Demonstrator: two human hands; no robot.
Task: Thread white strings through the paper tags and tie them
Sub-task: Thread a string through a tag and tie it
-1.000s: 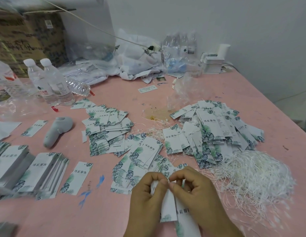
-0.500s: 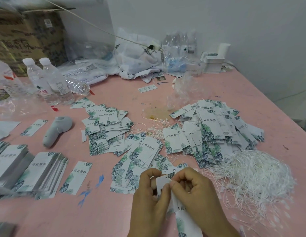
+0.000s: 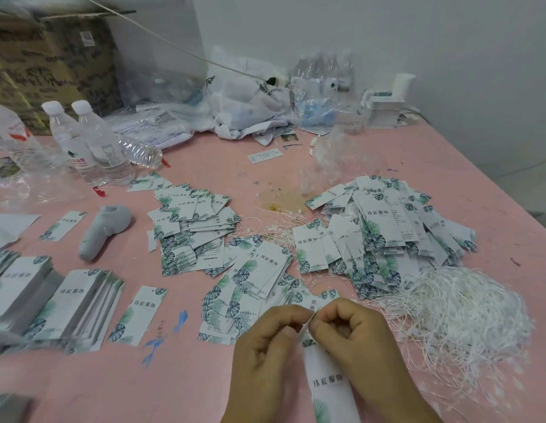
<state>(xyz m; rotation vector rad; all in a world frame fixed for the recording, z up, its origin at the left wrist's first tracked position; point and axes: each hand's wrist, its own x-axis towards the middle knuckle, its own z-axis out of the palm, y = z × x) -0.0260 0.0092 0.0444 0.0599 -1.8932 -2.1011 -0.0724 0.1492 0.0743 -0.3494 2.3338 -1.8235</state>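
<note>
Tag (image 3: 328, 383) hangs between left hand (image 3: 265, 358) and right hand (image 3: 354, 337), both pinching its top edge.

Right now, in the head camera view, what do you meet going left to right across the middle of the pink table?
Stacked paper tags → grey handheld device → loose pile of leaf-print tags → larger heap of tags → tangle of white strings.
</note>
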